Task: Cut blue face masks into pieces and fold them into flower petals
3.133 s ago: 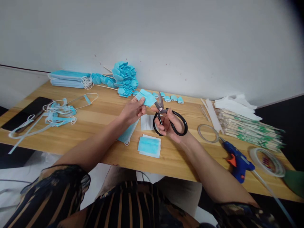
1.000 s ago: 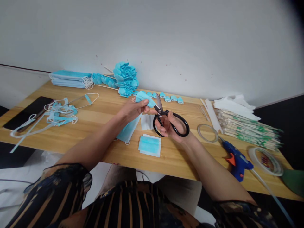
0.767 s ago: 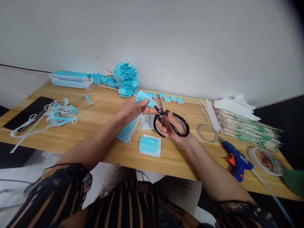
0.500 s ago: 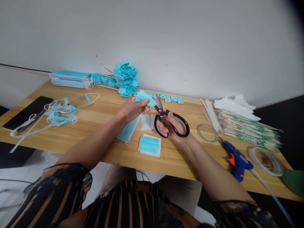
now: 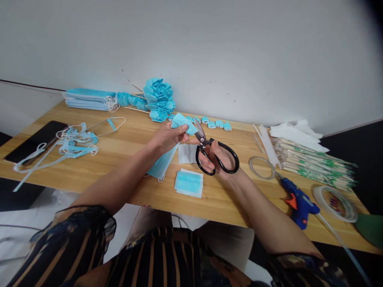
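Observation:
Pinched in my left hand (image 5: 170,137) is a folded piece of blue face mask fabric (image 5: 183,122), held above the table. My right hand (image 5: 220,159) grips black-handled scissors (image 5: 226,156) with fingers through the loops. The blades point up and left, at the right edge of the fabric, slightly apart. Beneath my left wrist lies a blue face mask (image 5: 161,164), partly hidden. A white sheet (image 5: 186,154) rests behind the hands, and a small stack of cut blue and white pieces (image 5: 189,183) sits in front of them.
Along the back are stacked masks (image 5: 89,99), blue fabric flowers (image 5: 158,97) and small blue cut pieces (image 5: 219,124). Mask trimmings (image 5: 76,141) lie over a dark phone or tablet (image 5: 32,139) at left. A blue glue gun (image 5: 299,201), tape rolls (image 5: 335,203) and packaged sticks (image 5: 314,163) are at right.
The scissor handles have spread or shifted very slightly to the right at the lower loop. My left hand and the fabric stay almost still.

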### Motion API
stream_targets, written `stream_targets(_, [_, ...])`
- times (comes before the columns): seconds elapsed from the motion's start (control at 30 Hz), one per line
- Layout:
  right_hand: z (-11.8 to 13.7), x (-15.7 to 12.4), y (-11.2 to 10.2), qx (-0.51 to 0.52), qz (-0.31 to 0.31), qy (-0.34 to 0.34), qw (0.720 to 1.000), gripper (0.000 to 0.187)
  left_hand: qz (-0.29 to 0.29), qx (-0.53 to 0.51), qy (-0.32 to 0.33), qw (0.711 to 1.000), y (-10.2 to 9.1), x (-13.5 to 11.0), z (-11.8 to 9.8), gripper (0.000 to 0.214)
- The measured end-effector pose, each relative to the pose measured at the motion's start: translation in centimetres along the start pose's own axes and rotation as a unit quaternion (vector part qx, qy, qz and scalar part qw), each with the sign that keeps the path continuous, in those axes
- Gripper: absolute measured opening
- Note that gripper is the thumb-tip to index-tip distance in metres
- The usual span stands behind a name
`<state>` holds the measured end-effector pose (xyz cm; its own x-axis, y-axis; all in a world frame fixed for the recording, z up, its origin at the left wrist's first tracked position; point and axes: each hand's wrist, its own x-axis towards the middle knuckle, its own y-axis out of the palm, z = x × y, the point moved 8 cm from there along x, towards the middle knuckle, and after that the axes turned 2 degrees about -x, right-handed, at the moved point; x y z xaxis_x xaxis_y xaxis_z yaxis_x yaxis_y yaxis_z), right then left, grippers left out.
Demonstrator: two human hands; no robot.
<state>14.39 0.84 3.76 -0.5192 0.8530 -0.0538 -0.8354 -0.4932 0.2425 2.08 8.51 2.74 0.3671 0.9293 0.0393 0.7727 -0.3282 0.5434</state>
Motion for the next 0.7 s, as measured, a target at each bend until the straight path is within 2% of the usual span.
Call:
stream_targets(0.43, [-0.36, 0.24, -0.10, 0.008, -0.012, 0.000, 1.000, 0.081, -0.006, -0.001, 0.002, 1.000, 0.03, -0.09, -0.14, 0.022])
stream_targets(0.6, [-0.43, 0.20, -0.24, 0.001, -0.027, -0.001, 1.000, 0.079, 0.020, -0.016, 0.012, 1.000, 0.17, -0.01, -0.16, 0.021])
stream_targets(0.7, [-0.58, 0.29, -0.36, -0.009, -0.032, 0.001, 0.999, 0.080, 0.015, -0.017, 0.007, 1.000, 0.04, -0.01, -0.05, 0.025])
